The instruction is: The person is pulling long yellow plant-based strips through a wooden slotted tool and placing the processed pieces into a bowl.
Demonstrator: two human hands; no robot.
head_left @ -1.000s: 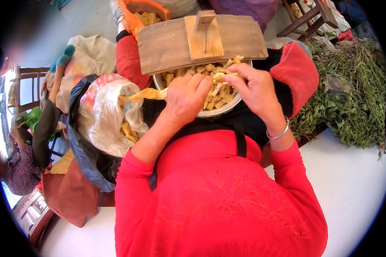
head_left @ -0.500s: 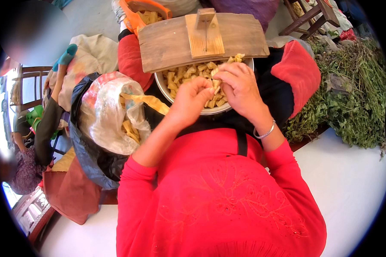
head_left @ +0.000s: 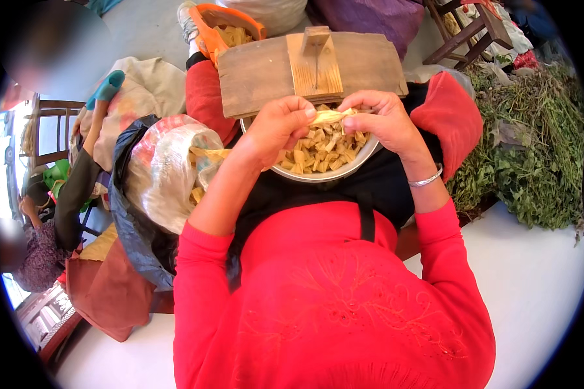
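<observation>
Between both hands a pale yellow dried strip [head_left: 331, 117] is held crosswise, slightly twisted. My left hand [head_left: 276, 133] pinches its left end between thumb and fingertips. At the other end, my right hand [head_left: 386, 123], with a silver bangle at the wrist, grips it the same way. Below lies a round metal basin [head_left: 352, 172], holding many short, cut-looking yellow pieces [head_left: 315, 152]. A wooden board [head_left: 250, 81] covers the basin's far side. On the board stands a small wooden block [head_left: 315, 40] with a thin dark upright line below it.
Left of my lap, a clear plastic bag [head_left: 165, 178] inside a dark bag holds more yellow strips [head_left: 207, 154]. An orange container [head_left: 209, 39] stands beyond the board. Dried green plants [head_left: 538, 155] are heaped at right, near a wooden stool [head_left: 477, 39]. Another person [head_left: 42, 253] sits far left.
My hands have risen and spread slightly from low over the pieces. The yellow strip now shows stretched between them. The view has shifted a little.
</observation>
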